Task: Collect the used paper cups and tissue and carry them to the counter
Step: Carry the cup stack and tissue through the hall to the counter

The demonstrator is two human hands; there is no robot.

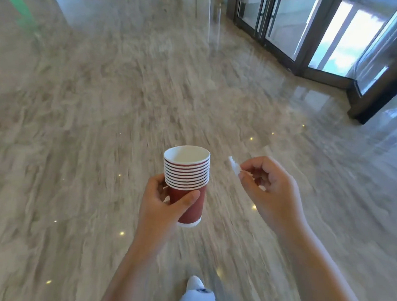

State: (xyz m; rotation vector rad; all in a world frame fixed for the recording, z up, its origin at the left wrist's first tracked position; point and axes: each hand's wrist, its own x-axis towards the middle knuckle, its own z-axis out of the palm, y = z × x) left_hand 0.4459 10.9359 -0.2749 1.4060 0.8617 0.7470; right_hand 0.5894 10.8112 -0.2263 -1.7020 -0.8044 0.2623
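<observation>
Paper cups [188,172], nine in one stack, are gripped by the left hand [160,206]; the right hand [273,191] pinches one tissue [234,167].

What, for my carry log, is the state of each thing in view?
cups: nested in one upright stack, top one empty, held in the air.
tissue: small piece, pinched at fingertips.
left hand: grips the bottom cup.
right hand: pinches the tissue.
doors: cannot tell whether open.
</observation>
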